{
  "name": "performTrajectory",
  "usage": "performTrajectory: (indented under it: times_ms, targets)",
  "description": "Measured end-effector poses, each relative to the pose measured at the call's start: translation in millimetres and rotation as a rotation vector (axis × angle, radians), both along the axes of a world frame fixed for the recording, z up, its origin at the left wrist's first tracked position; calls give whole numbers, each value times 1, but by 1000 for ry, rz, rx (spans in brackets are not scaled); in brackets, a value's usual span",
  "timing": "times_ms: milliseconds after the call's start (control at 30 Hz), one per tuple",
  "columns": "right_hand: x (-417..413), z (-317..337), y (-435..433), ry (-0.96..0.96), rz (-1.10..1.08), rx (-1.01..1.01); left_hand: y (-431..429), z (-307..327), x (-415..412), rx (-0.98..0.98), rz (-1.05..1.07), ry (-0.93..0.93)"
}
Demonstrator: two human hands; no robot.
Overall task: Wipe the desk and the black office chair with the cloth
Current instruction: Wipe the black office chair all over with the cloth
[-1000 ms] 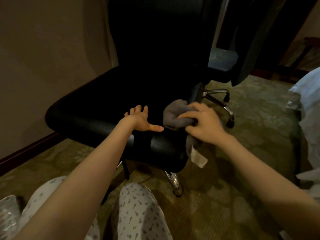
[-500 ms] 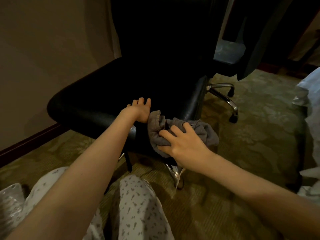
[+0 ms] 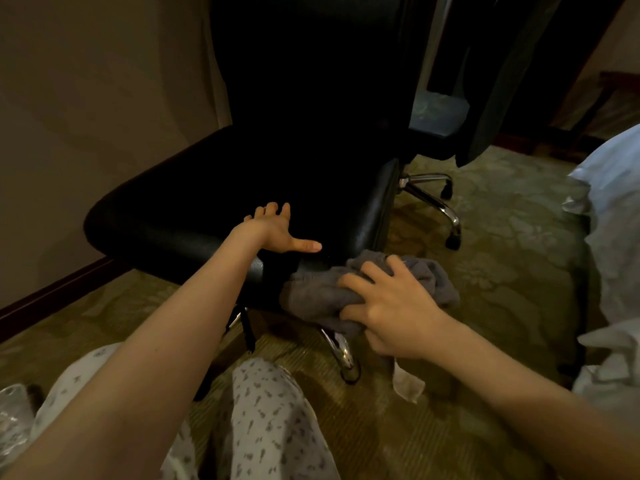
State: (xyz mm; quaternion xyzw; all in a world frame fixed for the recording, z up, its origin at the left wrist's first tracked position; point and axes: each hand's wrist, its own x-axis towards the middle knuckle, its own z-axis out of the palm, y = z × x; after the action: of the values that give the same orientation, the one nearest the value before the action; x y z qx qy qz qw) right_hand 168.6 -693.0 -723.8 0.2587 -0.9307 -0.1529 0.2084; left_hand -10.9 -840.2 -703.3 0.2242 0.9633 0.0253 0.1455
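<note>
Seat of the office chair: black, smooth, leather-like upholstery with a dull sheen along the front edge. Base legs: polished, chrome-look metal, mirror-glossy. The castor is black, matt and plastic-looking. Grey cloth: soft, nappy towelling, matt, with a white fabric label. The carpet is short-piled, matt and olive with a pale floral pattern. The wall is matt and even. Skirting board: dark, wood-like, faintly glossy. Trousers: thin, white, printed fabric.

Right hand gripping grey cloth, left hand flat on black chair
</note>
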Motion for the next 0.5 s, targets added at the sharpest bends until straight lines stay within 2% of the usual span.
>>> performTrajectory:
  times_ms: [67, 200, 333, 433, 500]
  targets:
    - [-13, 10, 6, 57, -110, -197, 1, -2, -3, -15, -18, 19]
    - [-60, 6, 9, -20, -242, -452, -1, -9, -10, -41, -24, 40]
    - [-96, 6, 13, -115, -367, -459, 2, -11, -10, -42, -15, 41]
    - [-123, 14, 31, -97, -608, -384, 0, 0, -8, -5, -34, -41]
    - [-140, 19, 50, -117, -745, -436, -3, 6, -6, 51, -45, -95]
